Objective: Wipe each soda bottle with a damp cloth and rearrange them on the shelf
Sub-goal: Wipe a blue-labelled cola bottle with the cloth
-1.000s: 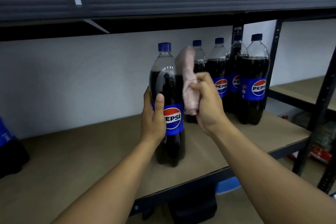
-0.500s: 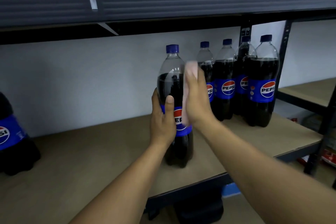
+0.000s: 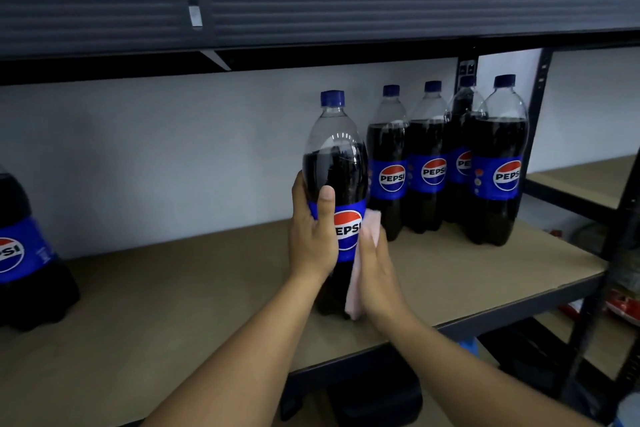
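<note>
Pepsi bottle (image 3: 334, 163) stands upright on the shelf board (image 3: 173, 305), towards its front edge, blue cap on. Left hand (image 3: 311, 239) grasps the bottle at the label, thumb across the front, fingers wrapped round the far side. Right hand (image 3: 375, 274) lies flat with fingers straight and together, curled round nothing. It presses a pink cloth (image 3: 372, 222) against the bottle's right side, from the label downward. Cloth top pokes out above the fingertips, and its lower end is down by the bottle's base. Four more bottles (image 3: 433, 170) sit in a tight cluster right of the held bottle and further back, labels facing out. Another bottle (image 3: 24, 253) is well to its left, cut by the frame edge. Dark upper-shelf beam (image 3: 311, 10) runs above the bottle.
</note>
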Demonstrator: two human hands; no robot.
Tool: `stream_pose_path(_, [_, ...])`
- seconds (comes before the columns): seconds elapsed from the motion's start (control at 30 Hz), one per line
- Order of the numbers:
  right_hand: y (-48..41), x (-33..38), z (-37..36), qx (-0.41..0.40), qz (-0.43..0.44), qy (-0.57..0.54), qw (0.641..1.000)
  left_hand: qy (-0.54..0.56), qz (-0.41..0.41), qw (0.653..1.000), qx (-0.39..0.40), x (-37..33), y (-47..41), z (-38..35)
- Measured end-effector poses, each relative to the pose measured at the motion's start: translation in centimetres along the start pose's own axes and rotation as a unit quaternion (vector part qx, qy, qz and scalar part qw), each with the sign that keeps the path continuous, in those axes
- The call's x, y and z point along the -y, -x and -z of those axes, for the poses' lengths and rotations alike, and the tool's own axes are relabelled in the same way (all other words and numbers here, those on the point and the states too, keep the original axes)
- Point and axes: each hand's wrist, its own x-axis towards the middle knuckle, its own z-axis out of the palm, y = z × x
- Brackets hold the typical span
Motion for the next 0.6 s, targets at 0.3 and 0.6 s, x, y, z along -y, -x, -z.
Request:
stream_pose_path(0.3, [-9.5, 14.5, -0.7, -0.017, 0.182, 0.129, 0.975, 0.036, 0.058, 0.998, 0.013, -0.5, 0.2, 0.0])
stream_pose_path(0.6, [-1.2, 1.0, -1.0, -0.062, 0.061, 0.050, 0.995, 0.007, -0.001, 1.000, -0.003, -0.1, 0.0, -0.3])
